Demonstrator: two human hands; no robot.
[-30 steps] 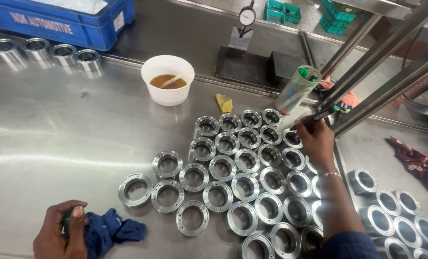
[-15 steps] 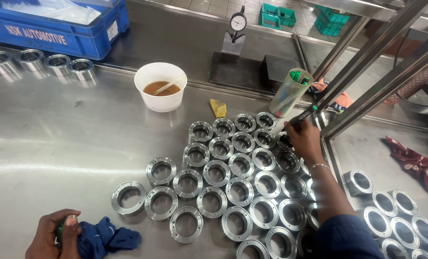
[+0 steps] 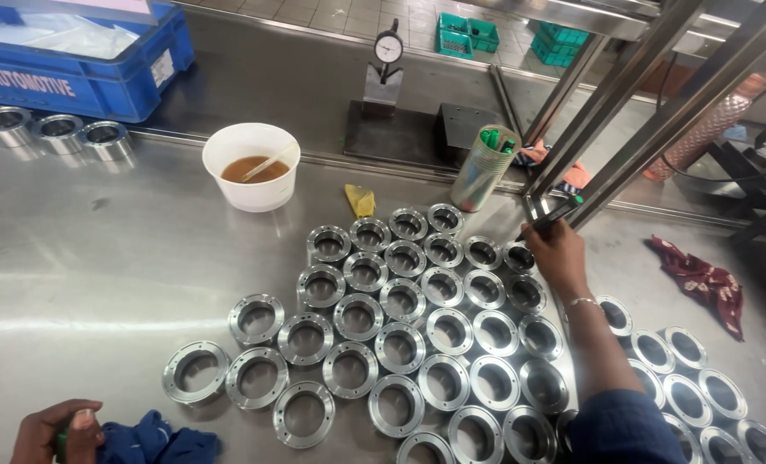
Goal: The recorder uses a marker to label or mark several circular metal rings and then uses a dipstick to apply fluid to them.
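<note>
The green-capped marker (image 3: 548,218) sits right of centre, pinched tight in the right hand (image 3: 556,254) above the top row of metal rings (image 3: 417,326). Bring its tip down steadily onto one ring. The left hand (image 3: 57,432), lower left on the counter (image 3: 91,258), is closed on a blue cloth (image 3: 155,440).

Machining or inspection workshop. Steel bench (image 3: 100,283); rows of identical machined metal rings (image 3: 400,344) spread left of the right hand (image 3: 555,253). Beyond that hand a dial gauge (image 3: 388,47) on its stand (measuring station), a blue parts crate (image 3: 100,73) far left, tiled factory floor behind.
</note>
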